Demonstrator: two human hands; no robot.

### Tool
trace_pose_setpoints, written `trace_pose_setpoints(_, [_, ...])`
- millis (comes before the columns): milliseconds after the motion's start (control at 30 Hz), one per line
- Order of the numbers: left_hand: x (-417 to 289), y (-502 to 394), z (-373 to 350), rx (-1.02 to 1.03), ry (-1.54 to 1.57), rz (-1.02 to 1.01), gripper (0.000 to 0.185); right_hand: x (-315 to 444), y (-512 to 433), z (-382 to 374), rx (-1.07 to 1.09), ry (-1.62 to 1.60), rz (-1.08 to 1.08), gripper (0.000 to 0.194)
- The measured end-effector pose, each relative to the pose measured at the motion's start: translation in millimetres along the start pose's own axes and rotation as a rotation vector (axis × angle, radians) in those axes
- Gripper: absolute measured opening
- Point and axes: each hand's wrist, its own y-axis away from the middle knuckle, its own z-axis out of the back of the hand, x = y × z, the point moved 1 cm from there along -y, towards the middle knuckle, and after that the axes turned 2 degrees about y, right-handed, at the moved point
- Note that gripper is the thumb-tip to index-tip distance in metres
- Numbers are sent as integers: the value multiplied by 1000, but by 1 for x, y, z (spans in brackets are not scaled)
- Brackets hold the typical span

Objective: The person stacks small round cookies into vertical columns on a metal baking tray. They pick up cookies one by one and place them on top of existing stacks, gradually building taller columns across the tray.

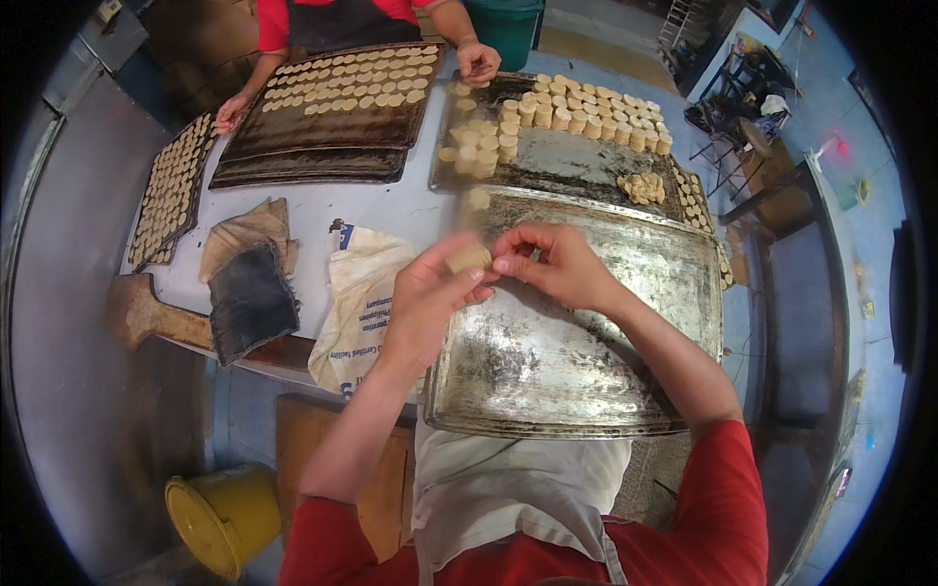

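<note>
My left hand [432,293] holds a short stack of pale dough rounds [471,259] between thumb and fingers, over the left edge of a bare metal baking tray [586,329]. At the right end of that stack, the bent thumb and fingers of my right hand [553,264] meet. Whether they pinch a round is hidden. A few loose rounds [478,199], partly blurred, lie just beyond my hands. On the darker tray [579,157] behind, many dough rounds stand in stacked rows [586,117]. A lump of dough scraps [642,188] rests at its right.
Across the table, another person's hand [478,62] is by a tray bearing rows of rounds [359,80]. More rounds fill a tray [170,190] at far left. Dark cloth [253,300] and a printed sack [366,293] lie left of me. A yellow bucket [227,513] stands below.
</note>
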Motion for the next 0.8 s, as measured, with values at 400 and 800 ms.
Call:
trace_pose_setpoints(400, [6,-9,6,-40,74,27,42,-32,-28,5,37,42,152,16])
trace_pose_setpoints(800, [9,-24,-18,11,32,-30,41,-40,-28,33,-57,275,-129,57])
